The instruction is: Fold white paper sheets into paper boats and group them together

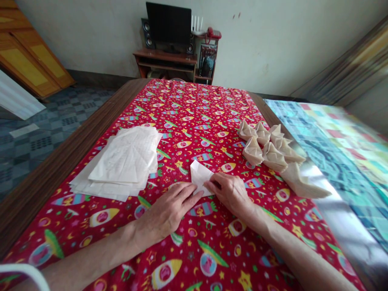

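Room first: pale wall (273,52) with a dark monitor (169,23) and speakers (148,34) on a computer stand (165,56); red phone (214,34) and white router (197,25) right of those. Yellow-brown cupboard (33,52) far left, tiled floor (81,103) below. Curtain (342,72) far right, with a checked sheet (327,133) spread beside the desk (63,161).

Head view, the only one: wooden desk edge shows around a red cloth (194,141) printed with rockets and stars. Folded sheet (200,173), white, is near the middle of the cloth, between both hands, its pointed corner facing away from the person. Left hand (169,208) reaches in from the left, fingers stretched and close together, tips over the sheet's lower left side; can't tell if they grip or just press. Right hand (228,192) is narrow, thumb and bent fingers holding the sheet's right side.

Stack (121,161) of loose whitish paper left of the hands, layers not lined up, top one creased. Boats (253,151), folded, beige, are bunched to the right, close or touching; the nearest boat is at the desk's right side. White curved thing (28,270) in the lower left corner, can't tell what.
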Demonstrator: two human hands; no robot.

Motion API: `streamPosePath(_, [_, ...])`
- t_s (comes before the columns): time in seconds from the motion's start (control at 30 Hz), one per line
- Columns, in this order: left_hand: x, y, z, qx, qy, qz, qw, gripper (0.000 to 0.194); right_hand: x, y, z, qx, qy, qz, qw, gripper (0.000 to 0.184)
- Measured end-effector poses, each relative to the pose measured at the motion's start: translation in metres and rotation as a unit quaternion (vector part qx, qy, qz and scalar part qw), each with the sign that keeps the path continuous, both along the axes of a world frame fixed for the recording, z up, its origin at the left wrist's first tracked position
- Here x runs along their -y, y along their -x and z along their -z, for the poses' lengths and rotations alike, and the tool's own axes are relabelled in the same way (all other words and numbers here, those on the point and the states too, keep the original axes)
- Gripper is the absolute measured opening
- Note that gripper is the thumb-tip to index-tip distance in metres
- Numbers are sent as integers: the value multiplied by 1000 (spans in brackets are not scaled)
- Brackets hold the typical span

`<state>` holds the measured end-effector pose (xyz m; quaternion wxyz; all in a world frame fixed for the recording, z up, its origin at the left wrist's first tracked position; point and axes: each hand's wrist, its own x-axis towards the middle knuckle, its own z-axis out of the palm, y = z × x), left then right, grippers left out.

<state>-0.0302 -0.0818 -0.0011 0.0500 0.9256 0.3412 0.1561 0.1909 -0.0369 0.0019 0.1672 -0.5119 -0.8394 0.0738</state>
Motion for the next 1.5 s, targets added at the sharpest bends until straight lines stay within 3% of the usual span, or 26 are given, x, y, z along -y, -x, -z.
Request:
streamPosePath(0.7, [-2,-1,-3,-20,19,28,999,46,1,3,2,-17,-34,-3,999,23])
streamPosePath(0.8, [-1,-1,-4,-33,21,24,999,46,3,2,0,-12,-77,9,997,21])
streamPosePath(0.87, [-1,-2,-3,-40,21,22,999,45,11,1,-3,-16,-126,-23,992,18])
streamPosePath(0.93, [-1,-2,-3,-41,16,24,999,45,24,1,-5,-24,-158,-101,982,22])
streamPosePath(0.97, [-1,-2,-3,-40,13,26,999,44,32,1,-5,-18,-156,-146,977,26])
streamPosePath(1.03, [0,-3,-4,-35,17,24,999,42,47,2,-4,15,-145,-172,974,36])
streamPosePath(1.27, [1,-3,-7,-26,28,17,999,46,67,-6,4,86,-54,-157,982,53])
streamPosePath(1.5, [1,-2,-6,-37,31,23,999,47,68,-31,1,100,-83,-129,983,48])
